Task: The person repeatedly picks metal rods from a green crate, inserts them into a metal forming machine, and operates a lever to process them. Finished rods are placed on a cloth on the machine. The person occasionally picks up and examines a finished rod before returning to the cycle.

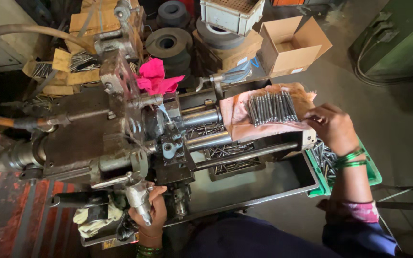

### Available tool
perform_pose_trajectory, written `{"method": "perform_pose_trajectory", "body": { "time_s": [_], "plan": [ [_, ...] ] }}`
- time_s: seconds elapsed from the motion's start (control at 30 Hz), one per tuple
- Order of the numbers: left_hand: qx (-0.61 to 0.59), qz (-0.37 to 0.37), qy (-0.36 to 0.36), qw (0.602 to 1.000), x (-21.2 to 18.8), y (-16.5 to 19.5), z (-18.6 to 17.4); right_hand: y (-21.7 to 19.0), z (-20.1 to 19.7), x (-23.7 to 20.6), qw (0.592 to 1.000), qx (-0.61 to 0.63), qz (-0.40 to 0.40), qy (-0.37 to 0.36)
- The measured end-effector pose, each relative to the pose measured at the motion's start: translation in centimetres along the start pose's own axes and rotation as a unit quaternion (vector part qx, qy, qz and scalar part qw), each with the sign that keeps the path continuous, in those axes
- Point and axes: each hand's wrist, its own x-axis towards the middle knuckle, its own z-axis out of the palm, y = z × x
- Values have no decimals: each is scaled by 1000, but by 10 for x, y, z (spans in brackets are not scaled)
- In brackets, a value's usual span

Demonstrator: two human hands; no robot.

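My left hand [151, 215] is closed around a metal lever handle [138, 198] at the front of a dark, oily machine [92, 138]. My right hand [333, 126] reaches out to the right end of the machine, its fingers at the edge of a row of thin metal rods [271, 107]. The rods lie side by side on a pinkish cloth [237, 119] spread over the machine's end. Green bangles ring my right wrist. Whether the fingers pinch a rod is hidden.
A green crate [371, 174] with several rods sits under my right forearm. Loose rods fill the tray [233, 167] below the machine's bars. A pink rag [156, 79], grinding wheels [168, 43], an open cardboard box [290, 45] and a grey crate [230, 14] lie behind.
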Motion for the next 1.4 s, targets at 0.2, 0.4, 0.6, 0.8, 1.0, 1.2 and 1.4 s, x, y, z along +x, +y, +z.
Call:
{"method": "perform_pose_trajectory", "body": {
  "time_s": [0.2, 0.4, 0.6, 0.8, 1.0, 1.2, 1.4],
  "plan": [
    [26, -8, -46, 999, 18, 20, -5, -32, 2, -26, 986, -148, 8, 82],
    [43, -30, -142, 988, 50, 51, -18, -68, 36, -26, 991, 70, 13, 113],
    [35, 71, -186, 979, 74, 58, -28, -135, 118, 8, 899, 430, -69, -33],
    [13, 112, -171, 979, 69, 42, -31, -192, 192, 45, 835, 546, 14, -73],
    [-18, 113, -178, 977, 73, 39, -36, -217, 232, 65, 833, 548, 37, -65],
    [-40, 115, -176, 977, 78, 39, -38, -215, 227, 65, 829, 547, 2, -118],
    [-50, 138, -166, 975, 79, 38, -40, -214, 227, 65, 818, 555, -23, -151]
  ]
}}
